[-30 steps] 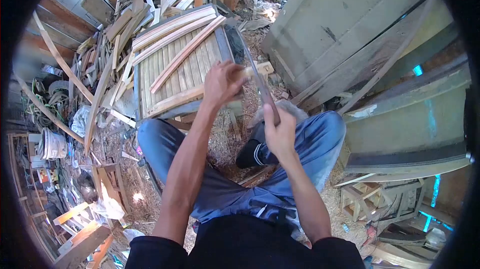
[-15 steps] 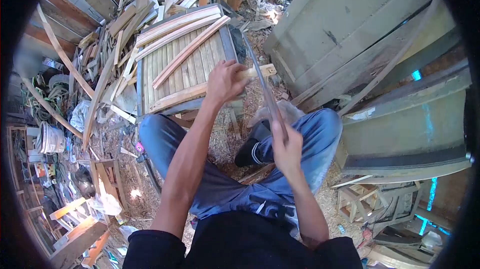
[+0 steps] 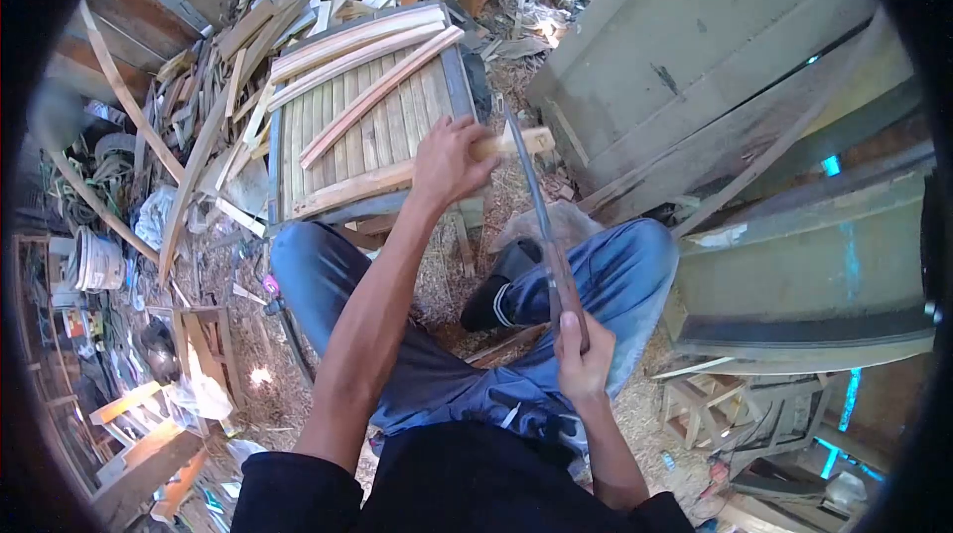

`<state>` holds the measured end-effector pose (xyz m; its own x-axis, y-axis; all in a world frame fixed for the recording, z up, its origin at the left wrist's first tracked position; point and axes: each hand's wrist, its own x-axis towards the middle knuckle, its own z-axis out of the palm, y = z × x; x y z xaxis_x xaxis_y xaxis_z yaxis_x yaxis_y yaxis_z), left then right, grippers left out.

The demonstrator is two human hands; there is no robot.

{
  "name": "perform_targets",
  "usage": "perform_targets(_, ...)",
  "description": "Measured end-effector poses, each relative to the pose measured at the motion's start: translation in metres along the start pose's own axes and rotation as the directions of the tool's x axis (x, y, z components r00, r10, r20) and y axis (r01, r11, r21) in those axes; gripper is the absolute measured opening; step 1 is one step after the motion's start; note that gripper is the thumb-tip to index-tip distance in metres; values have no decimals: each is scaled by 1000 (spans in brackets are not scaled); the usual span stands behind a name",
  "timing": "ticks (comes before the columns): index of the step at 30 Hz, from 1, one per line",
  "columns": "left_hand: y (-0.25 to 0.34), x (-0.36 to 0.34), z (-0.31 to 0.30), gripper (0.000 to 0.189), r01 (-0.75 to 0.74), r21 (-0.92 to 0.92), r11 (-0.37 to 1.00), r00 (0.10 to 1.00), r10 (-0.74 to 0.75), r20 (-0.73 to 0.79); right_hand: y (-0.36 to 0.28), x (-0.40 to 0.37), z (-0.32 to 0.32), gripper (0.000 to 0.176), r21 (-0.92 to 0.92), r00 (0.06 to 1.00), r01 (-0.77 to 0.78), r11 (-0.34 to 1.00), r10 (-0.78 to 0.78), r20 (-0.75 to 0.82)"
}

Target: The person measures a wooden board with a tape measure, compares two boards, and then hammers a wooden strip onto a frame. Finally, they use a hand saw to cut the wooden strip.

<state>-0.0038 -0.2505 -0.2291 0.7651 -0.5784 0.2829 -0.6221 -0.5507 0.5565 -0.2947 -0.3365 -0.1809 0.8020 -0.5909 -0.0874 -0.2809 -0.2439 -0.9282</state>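
My left hand [image 3: 455, 162] is closed around a pale wooden stick [image 3: 526, 143], whose end juts out to the right past my fingers. Closed on the wooden handle of a long narrow blade [image 3: 539, 198], perhaps a machete, my right hand [image 3: 583, 354] is above my right thigh. The blade points up and away from me, and its far part crosses the stick's end. Under and beyond my left hand stands a slatted wooden panel [image 3: 367, 126] with several reddish strips [image 3: 382, 96] on top.
Wood scraps [image 3: 263, 37] are heaped behind the panel. Large grey boards [image 3: 685, 47] lean on the right. A white bucket [image 3: 99, 265] stands at the left, and a small wooden frame [image 3: 707, 406] lies at the lower right. Shavings cover the ground.
My right hand has moved down towards me with the blade, which now slants more upright and shows more of its handle. My left hand still holds the stick in nearly the same place.
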Motion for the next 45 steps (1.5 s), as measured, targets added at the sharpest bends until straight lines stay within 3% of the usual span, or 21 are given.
perform_targets(4, 1, -6, 4, 34, -24, 32, 999, 1000, 24, -12, -4, 69, 33, 40, -92, 999, 46, 995, -43, 30)
perform_targets(8, 3, 0, -3, 35, -13, -2, 1000, 999, 13, 32, -21, 33, 12, 42, -121, 993, 115, 986, -111, 44)
perform_targets(10, -1, -5, 2, 35, -48, -13, 999, 999, 48, 6, -18, -2, -3, 41, 60, 998, -66, 996, 68, -19)
perform_targets(11, -4, -5, 8, 35, -83, -8, 997, 995, 82, -61, -13, 7, -1, 41, 57, 998, -66, 996, 67, -7)
perform_targets(14, 5, -7, 2, 33, -11, 17, 1000, 1000, 11, 0, -17, 54, 17, 38, -33, 998, -30, 999, 32, 57)
perform_targets(16, 0, -6, 3, 31, -43, 8, 999, 999, 43, -12, -26, 81, 31, 34, -78, 998, 4, 997, 0, 56)
perform_targets(20, 0, -3, 1, 32, -58, -4, 998, 998, 58, 3, -28, 17, -3, 42, -126, 994, 72, 989, -61, 86)
perform_targets(22, -1, -8, 0, 32, -41, -11, 999, 999, 41, 13, -39, 4, -9, 32, -24, 993, -105, 994, 106, 46)
perform_targets(25, 3, -7, 5, 32, -50, 2, 999, 999, 50, -22, -29, 57, 20, 35, -96, 999, 17, 995, -12, 47)
perform_targets(28, 0, -5, 2, 33, -56, 16, 998, 998, 56, -5, -36, 82, 27, 37, -137, 997, 2, 991, 10, 82)
perform_targets(29, -2, -5, 4, 33, -58, 11, 998, 998, 58, -16, -48, 61, 17, 36, -116, 998, 34, 993, -27, 58)
perform_targets(31, -1, -4, 4, 34, -53, 2, 999, 997, 53, -48, -40, 11, -7, 37, -57, 997, -51, 997, 54, 50)
perform_targets(34, 5, -11, 2, 34, -20, 3, 1000, 1000, 20, 1, -38, 13, -2, 37, -38, 992, -115, 993, 117, 43)
perform_targets(35, 4, -10, 3, 34, -24, 12, 1000, 1000, 24, -10, -23, 35, 8, 38, -140, 997, 4, 990, 7, 78)
perform_targets(37, 6, -6, 2, 34, -38, 24, 999, 999, 38, -20, -15, 86, 35, 37, -138, 999, 53, 989, -50, 22)
perform_targets(42, 2, -6, 1, 31, -56, 5, 998, 998, 56, -18, -31, 28, 2, 38, -167, 998, 38, 985, -30, 50)
perform_targets(44, 3, -1, 0, 31, -29, 13, 1000, 999, 29, -43, -17, 11, -8, 39, -50, 996, -78, 996, 80, 46)
perform_targets(45, 6, -5, 2, 30, -32, 22, 999, 999, 33, -31, -14, 28, 2, 36, -58, 998, -11, 998, 14, 56)
